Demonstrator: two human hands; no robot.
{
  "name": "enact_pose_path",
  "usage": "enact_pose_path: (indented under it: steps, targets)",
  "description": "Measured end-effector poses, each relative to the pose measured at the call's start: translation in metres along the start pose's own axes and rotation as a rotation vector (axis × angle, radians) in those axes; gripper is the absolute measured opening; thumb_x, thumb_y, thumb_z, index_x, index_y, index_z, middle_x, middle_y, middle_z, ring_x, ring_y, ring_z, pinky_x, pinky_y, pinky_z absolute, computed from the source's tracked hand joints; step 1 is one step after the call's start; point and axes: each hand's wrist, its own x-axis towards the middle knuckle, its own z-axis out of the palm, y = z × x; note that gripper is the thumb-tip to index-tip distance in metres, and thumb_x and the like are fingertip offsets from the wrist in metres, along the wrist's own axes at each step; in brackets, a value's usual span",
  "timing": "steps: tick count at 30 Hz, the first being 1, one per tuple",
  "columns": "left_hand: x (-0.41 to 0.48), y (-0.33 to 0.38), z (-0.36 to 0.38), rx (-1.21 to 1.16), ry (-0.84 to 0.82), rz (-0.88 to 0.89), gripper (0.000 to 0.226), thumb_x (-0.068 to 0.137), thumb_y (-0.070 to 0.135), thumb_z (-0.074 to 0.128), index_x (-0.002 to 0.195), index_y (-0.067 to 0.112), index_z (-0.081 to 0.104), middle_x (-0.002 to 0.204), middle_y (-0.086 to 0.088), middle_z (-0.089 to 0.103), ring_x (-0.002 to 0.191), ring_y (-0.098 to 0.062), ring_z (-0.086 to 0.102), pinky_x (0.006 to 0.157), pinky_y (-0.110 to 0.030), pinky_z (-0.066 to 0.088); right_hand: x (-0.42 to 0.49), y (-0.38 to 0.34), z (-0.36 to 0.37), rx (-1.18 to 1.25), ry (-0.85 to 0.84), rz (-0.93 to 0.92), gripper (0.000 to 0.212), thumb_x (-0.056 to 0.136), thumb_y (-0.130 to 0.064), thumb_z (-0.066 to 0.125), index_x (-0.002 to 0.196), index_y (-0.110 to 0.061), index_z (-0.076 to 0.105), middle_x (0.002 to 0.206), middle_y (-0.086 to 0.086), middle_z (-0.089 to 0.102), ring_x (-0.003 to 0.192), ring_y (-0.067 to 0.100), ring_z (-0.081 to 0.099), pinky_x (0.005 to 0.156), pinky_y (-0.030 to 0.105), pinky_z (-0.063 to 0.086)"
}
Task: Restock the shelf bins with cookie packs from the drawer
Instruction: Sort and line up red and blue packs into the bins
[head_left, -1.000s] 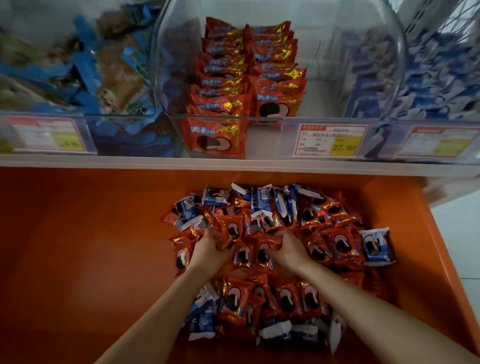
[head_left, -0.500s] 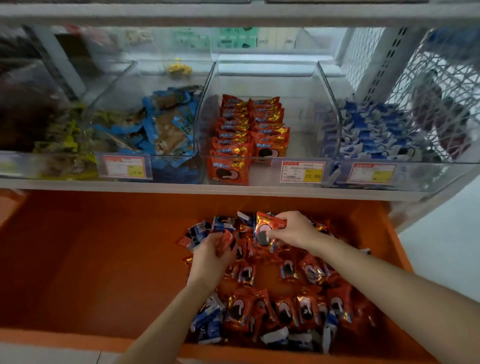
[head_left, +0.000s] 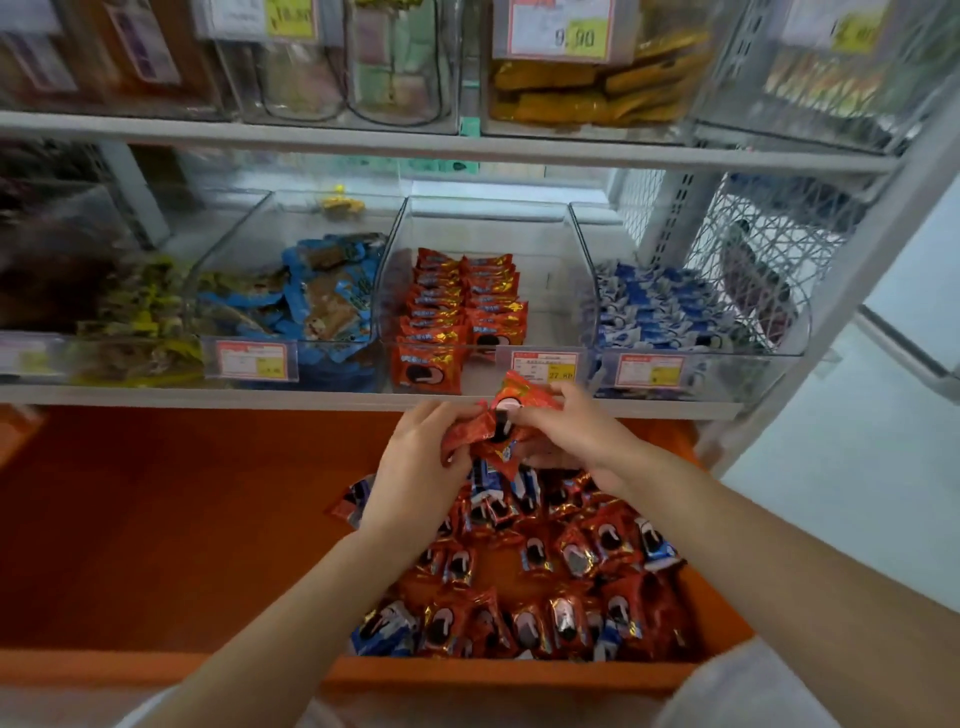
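Clutching red foil cookie packs (head_left: 519, 400) mid-frame, left hand (head_left: 421, 467) and right hand (head_left: 579, 434) curled round them, I judge them light, slippery, crushable: pinch crimped edges.

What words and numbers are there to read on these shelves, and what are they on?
"9.00": top price tag, by the yellow packs.
"27.80", slightly blurred: middle price tag, on the clear bin of red cookie packs.
Other price tags and the print on the packs: too blurred to read.
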Motion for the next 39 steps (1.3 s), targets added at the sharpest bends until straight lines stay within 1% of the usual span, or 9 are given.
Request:
enact_pose_path:
  steps: [5, 8, 13, 18, 23, 28, 31, 35, 39]
  targets:
    - [-0.005, 0.018, -0.016, -0.049, 0.045, 0.133, 0.035, 0.085, -0.003, 0.062, 0.114, 0.016, 0.067, 0.101, 0.013, 0.056, 0.091, 0.0, 0.054, 0.079, -0.002, 0.04, -0.022, -0.013, -0.015, 0.156, -0.082, 0.038, 0.03, 0.091, -0.013, 0.061, 0.121, -0.011, 0.055, 0.087, 0.007, 0.07, 0.07, 0.018, 0.072, 0.054, 0.024, 0.056]
    - [-0.006, 0.026, -0.02, -0.109, 0.113, 0.147, 0.034, 0.085, -0.001, 0.064, 0.114, 0.017, 0.065, 0.099, 0.017, 0.057, 0.097, 0.006, 0.054, 0.078, -0.002, 0.041, -0.027, -0.016, -0.019, 0.08, -0.016, -0.024, 0.03, 0.088, -0.026, 0.067, 0.113, -0.012, 0.06, 0.085, 0.004, 0.073, 0.068, 0.015, 0.072, 0.049, 0.02, 0.053]
    - [0.003, 0.034, -0.024, -0.39, 0.168, -0.099, 0.033, 0.086, 0.011, 0.067, 0.112, 0.032, 0.061, 0.096, 0.022, 0.063, 0.093, 0.013, 0.057, 0.071, -0.003, 0.045, -0.028, -0.017, -0.007, -0.005, 0.032, -0.083, 0.032, 0.087, -0.038, 0.065, 0.112, -0.019, 0.061, 0.086, 0.0, 0.073, 0.05, 0.005, 0.062, 0.041, 0.013, 0.039]
    - [0.01, 0.03, -0.025, -0.358, 0.137, -0.14, 0.029, 0.083, 0.018, 0.072, 0.104, 0.035, 0.06, 0.097, 0.02, 0.064, 0.095, 0.004, 0.059, 0.079, -0.012, 0.05, -0.023, -0.019, -0.001, 0.109, -0.005, -0.14, 0.038, 0.088, -0.035, 0.065, 0.119, -0.015, 0.059, 0.093, 0.005, 0.073, 0.066, 0.013, 0.069, 0.058, 0.021, 0.055]
    - [0.015, 0.027, -0.022, -0.248, 0.174, -0.092, 0.027, 0.083, 0.018, 0.071, 0.108, 0.023, 0.061, 0.103, 0.01, 0.064, 0.096, 0.001, 0.058, 0.076, -0.005, 0.045, -0.019, -0.02, -0.001, 0.166, -0.047, -0.142, 0.045, 0.09, -0.057, 0.049, 0.118, -0.024, 0.059, 0.092, 0.003, 0.075, 0.081, 0.021, 0.073, 0.078, 0.034, 0.058]
    - [0.016, 0.03, -0.025, -0.273, 0.168, -0.14, 0.024, 0.083, 0.024, 0.072, 0.097, 0.024, 0.052, 0.094, 0.012, 0.059, 0.091, 0.002, 0.056, 0.072, -0.002, 0.042, -0.012, -0.017, -0.005, 0.074, 0.046, -0.184, 0.014, 0.087, -0.028, 0.067, 0.094, -0.017, 0.066, 0.105, 0.009, 0.068, 0.088, 0.019, 0.068, 0.072, 0.029, 0.055]
    - [0.018, 0.027, -0.028, -0.271, 0.185, -0.171, 0.025, 0.083, 0.02, 0.071, 0.094, 0.027, 0.05, 0.093, 0.012, 0.059, 0.088, 0.003, 0.055, 0.07, 0.001, 0.04, -0.009, -0.015, -0.008, -0.086, 0.137, -0.238, 0.037, 0.075, -0.027, 0.08, 0.103, -0.021, 0.058, 0.105, -0.005, 0.06, 0.095, 0.009, 0.058, 0.066, 0.021, 0.042]
    - [0.02, 0.024, -0.028, -0.278, 0.189, -0.196, 0.024, 0.084, 0.021, 0.071, 0.095, 0.027, 0.051, 0.091, 0.014, 0.059, 0.086, 0.007, 0.055, 0.067, 0.0, 0.04, -0.006, -0.014, -0.009, -0.106, 0.187, -0.258, 0.07, 0.067, -0.028, 0.085, 0.124, -0.022, 0.043, 0.111, -0.011, 0.05, 0.098, 0.006, 0.051, 0.066, 0.016, 0.039]
    - [0.021, 0.024, -0.025, -0.261, 0.189, -0.215, 0.029, 0.085, 0.022, 0.071, 0.105, 0.023, 0.05, 0.093, 0.012, 0.059, 0.083, 0.0, 0.057, 0.064, -0.003, 0.043, -0.002, -0.011, -0.009, -0.063, 0.121, -0.252, 0.062, 0.073, -0.029, 0.081, 0.127, -0.018, 0.053, 0.117, -0.001, 0.065, 0.105, 0.016, 0.062, 0.089, 0.035, 0.051]
